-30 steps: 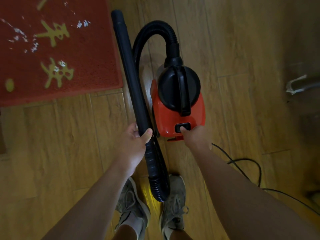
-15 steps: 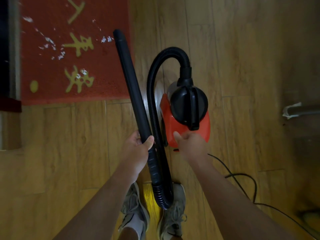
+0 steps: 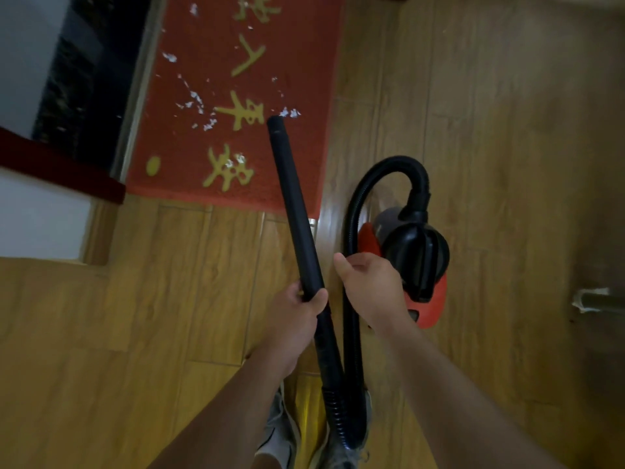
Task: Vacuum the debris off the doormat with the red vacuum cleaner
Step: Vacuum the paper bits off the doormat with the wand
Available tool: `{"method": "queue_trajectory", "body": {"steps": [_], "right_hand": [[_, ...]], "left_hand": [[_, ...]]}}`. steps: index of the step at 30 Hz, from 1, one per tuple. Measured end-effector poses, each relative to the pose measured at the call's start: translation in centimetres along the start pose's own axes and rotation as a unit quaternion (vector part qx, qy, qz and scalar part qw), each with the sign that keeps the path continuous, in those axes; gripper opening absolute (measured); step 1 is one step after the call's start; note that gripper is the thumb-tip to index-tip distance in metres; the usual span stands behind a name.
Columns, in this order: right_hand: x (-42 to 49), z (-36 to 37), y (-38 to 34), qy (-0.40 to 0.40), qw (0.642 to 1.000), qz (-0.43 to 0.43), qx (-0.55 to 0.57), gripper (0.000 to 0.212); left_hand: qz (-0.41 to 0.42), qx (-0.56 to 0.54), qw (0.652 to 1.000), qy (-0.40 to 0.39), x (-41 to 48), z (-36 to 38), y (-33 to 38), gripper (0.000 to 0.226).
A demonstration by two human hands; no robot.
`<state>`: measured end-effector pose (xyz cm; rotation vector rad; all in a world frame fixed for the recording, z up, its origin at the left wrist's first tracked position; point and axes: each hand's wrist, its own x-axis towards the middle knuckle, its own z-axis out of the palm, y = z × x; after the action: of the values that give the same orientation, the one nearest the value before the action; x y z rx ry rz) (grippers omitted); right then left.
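Red vacuum cleaner (image 3: pixel 434 306) sits on the wooden floor (image 3: pixel 169 299), right of centre, just off the near right corner of the doormat (image 3: pixel 304 55); black domed top with handle, red shell below. Black ribbed hose (image 3: pixel 392 160) arches up from the top of the body, curves left and runs down toward the person's feet, looping back into the rigid black wand (image 3: pixel 296 211). Wand slants up and left across the mat's near edge; its open tip lies over the right part of the mat, just beside a small clump of white debris (image 3: pixel 289 112). Contact with the pile cannot be told. More white scraps scattered left of the tip, among the yellow characters (image 3: pixel 240 113). Left hand (image 3: pixel 297 316) wraps the wand's lower end, thumb over the top, fingers curled round it. Right hand (image 3: pixel 368 289) is in front of the vacuum body, back of hand to camera, thumb stretched toward the wand; fingers are hidden, so whether it holds anything cannot be told. Grey shoes (image 3: pixel 277 431) at bottom centre. Pale metal strip (image 3: pixel 135 96) along the mat's left edge. Dim pale-tipped object (image 3: pixel 585 299) at far right.
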<state>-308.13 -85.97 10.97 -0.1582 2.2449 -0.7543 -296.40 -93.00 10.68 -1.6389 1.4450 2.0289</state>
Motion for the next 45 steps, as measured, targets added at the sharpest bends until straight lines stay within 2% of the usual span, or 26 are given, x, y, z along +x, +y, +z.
{"method": "queue_trajectory", "body": {"steps": [3,9,14,22,26,33,37,42,45], "right_hand": [[0.6,1.0,-2.3,-0.006,1.0,-0.008,0.009,0.049],[2.7,3.9,-7.1,-0.062,0.998,0.005,0.03,0.051],[4.1,5.8,-9.5,-0.095,0.995,0.004,0.003,0.029],[5.4,7.6,-10.8,-0.098,0.993,-0.005,-0.059,0.031],[6.4,8.9,-11.0,-0.106,0.991,-0.015,-0.075,0.031],[9.1,11.0,-11.8,-0.136,0.984,-0.018,-0.11,0.031],[11.4,12.0,-12.6,-0.154,0.979,-0.016,-0.133,0.033],[14.1,12.5,-13.8,-0.203,0.97,0.002,-0.134,0.035],[15.6,12.7,-14.5,-0.212,0.964,-0.013,-0.16,0.031]], "left_hand": [[-0.012,-0.013,1.0,-0.007,0.2,-1.4,0.7,0.008],[-0.039,-0.046,0.998,-0.027,0.3,-3.1,1.0,0.012],[-0.063,-0.069,0.994,-0.059,0.8,-4.6,1.0,0.021],[-0.09,-0.117,0.985,-0.086,2.0,-6.2,1.9,0.018],[-0.097,-0.123,0.985,-0.079,3.1,-6.5,2.1,0.033],[-0.113,-0.148,0.98,-0.072,6.1,-6.9,1.7,0.025],[-0.133,-0.163,0.975,-0.077,8.2,-7.3,2.7,0.027],[-0.151,-0.164,0.974,-0.045,11.0,-8.0,4.4,0.033],[-0.166,-0.159,0.972,-0.046,12.6,-8.6,5.6,0.027]]}}
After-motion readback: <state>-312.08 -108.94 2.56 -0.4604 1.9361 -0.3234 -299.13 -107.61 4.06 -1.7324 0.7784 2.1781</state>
